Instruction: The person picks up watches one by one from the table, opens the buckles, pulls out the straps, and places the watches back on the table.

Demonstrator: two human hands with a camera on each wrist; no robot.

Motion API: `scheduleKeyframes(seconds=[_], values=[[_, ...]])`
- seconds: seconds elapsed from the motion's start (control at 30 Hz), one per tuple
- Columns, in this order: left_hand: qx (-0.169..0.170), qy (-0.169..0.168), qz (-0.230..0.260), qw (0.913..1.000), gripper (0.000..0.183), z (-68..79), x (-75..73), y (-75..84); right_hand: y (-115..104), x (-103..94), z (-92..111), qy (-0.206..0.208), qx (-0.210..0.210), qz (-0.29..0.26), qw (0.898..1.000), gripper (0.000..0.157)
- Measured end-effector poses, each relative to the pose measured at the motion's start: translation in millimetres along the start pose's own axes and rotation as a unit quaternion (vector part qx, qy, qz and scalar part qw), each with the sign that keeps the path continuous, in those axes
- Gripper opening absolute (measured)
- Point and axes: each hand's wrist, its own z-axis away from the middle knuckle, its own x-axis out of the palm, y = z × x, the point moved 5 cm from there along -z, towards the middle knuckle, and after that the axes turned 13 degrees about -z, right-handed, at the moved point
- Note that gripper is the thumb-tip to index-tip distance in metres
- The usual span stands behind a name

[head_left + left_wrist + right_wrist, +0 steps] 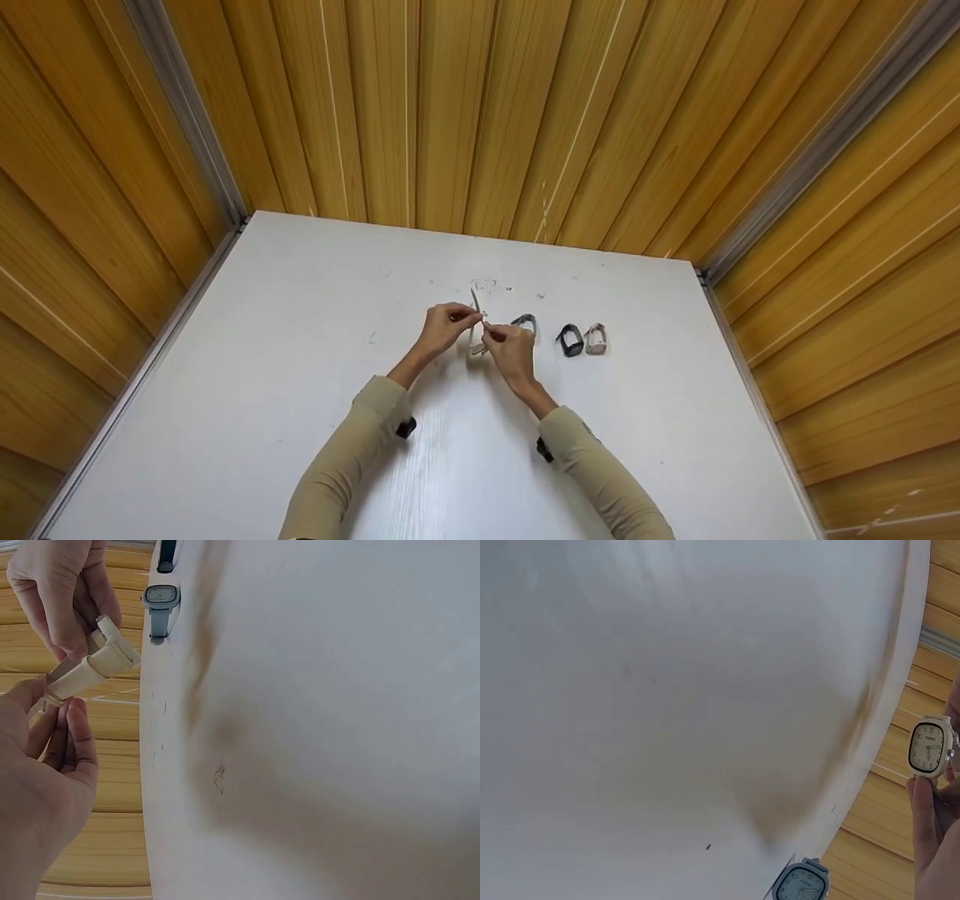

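A cream wristwatch (111, 658) is held up between the two hands, above the white table. Fingertips of the left hand (448, 326) pinch its strap near the buckle end, and one strap end (475, 300) sticks up past them. The right hand (513, 352) pinches the strap from the other side, close to the left fingers. In the right wrist view the square watch face (928, 748) shows numerals and hands. Whether the strap end passes through the buckle is hidden by the fingers. Just beyond the right hand stands a blue-grey watch (160, 609).
To the right on the white table (300, 375) stand a black watch (572, 342) and a pale pinkish watch (596, 340), their straps looped. Small dark marks (485, 285) lie near the far edge. Wood-patterned panels (450, 112) rise behind and at both sides.
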Motion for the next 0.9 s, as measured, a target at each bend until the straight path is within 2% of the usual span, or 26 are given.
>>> scheduleKeyframes(seconds=[0.17, 0.37, 0.5, 0.63, 0.77, 0.9], values=[[-0.015, -0.022, -0.012, 0.9996, 0.017, -0.2, -1.0, -0.4, 0, 0.7, 1, -0.01, 0.002, 0.001, 1.0, 0.011], [-0.018, -0.046, -0.031, 0.9983, 0.016, -0.7, -0.9, -0.6, -3, 0.4, 3, -0.015, -0.009, -0.002, 1.0, 0.012], [-0.014, -0.03, -0.024, 0.9991, 0.015, -0.2, -1.1, 0.0, -7, 1.6, 3, -0.017, -0.017, 0.002, 1.0, 0.011], [-0.029, -0.003, 0.008, 0.9995, 0.017, -0.9, -3.1, -0.7, -7, 4.5, 5, -0.028, -0.021, -0.007, 0.999, 0.012], [-0.04, 0.019, 0.029, 0.9986, 0.018, -3.3, -7.8, -0.5, -5, 6.3, 8, -0.033, -0.004, -0.03, 0.999, 0.014], [-0.039, 0.02, 0.028, 0.9987, 0.017, -3.7, -10.7, 1.2, -3, 5.3, 7, -0.022, 0.018, -0.042, 0.999, 0.014]])
